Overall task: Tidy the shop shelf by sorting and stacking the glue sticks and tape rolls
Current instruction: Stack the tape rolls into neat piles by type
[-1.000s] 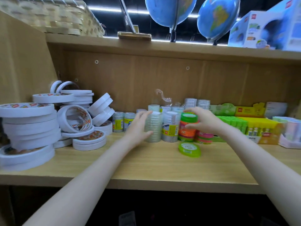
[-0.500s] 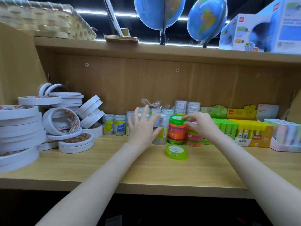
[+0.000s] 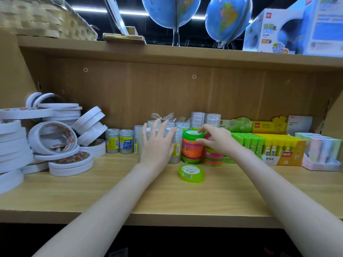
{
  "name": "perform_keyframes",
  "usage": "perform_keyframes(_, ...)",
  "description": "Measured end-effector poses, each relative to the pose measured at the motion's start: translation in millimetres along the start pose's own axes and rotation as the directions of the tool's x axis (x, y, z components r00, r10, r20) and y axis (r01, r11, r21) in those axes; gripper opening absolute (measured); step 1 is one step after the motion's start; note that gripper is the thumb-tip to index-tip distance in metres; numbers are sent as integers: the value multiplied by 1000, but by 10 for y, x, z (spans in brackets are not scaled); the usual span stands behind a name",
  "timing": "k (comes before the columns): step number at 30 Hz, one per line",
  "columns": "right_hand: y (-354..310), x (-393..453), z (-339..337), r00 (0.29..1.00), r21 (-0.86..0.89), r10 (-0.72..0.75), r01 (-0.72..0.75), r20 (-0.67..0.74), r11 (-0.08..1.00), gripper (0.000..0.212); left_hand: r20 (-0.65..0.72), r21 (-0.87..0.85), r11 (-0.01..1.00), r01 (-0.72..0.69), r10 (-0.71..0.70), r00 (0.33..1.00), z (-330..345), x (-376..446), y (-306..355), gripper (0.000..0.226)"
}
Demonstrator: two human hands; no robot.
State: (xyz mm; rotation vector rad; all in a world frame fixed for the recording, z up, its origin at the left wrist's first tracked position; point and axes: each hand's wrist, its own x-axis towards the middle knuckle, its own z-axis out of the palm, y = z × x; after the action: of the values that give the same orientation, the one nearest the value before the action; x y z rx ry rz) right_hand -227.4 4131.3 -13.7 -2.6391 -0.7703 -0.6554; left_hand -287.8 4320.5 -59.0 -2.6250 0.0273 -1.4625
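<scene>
Tape rolls, coloured: stack of green, pink and orange plastic rolls upright at shelf centre, a second pink-and-green stack touching at its 3 o'clock.
Loose roll: one flat green plastic tape roll at the stack's 6 o'clock, apart.
Right hand: fingertips pinch the stack's top green roll.
Left hand: fingers spread, straight, over clear tape packs at the stack's 9 o'clock; contact uncertain.
Glue sticks: green and yellow boxed rows, 3 o'clock.
White tape rings: piled, 9 o'clock.
Wooden shelf: bears all.
</scene>
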Motion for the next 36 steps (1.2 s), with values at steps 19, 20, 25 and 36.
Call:
perform_keyframes(19,12,-811,-30,948,272,-219,153,232,950,22,-4,-118,983,-144,144,990,1,-81,21,64)
perform_keyframes(20,59,-825,-102,967,332,-180,112,182,937,21,-23,-134,981,-143,141,990,1,-67,35,61)
perform_keyframes(25,296,-455,-437,969,463,125,-13,-212,886,37,-32,-186,978,-94,89,995,-71,165,263,42)
perform_keyframes(36,288,-292,9,965,360,201,-130,-167,924,50,318,-52,998,-21,36,948,-21,596,351,66)
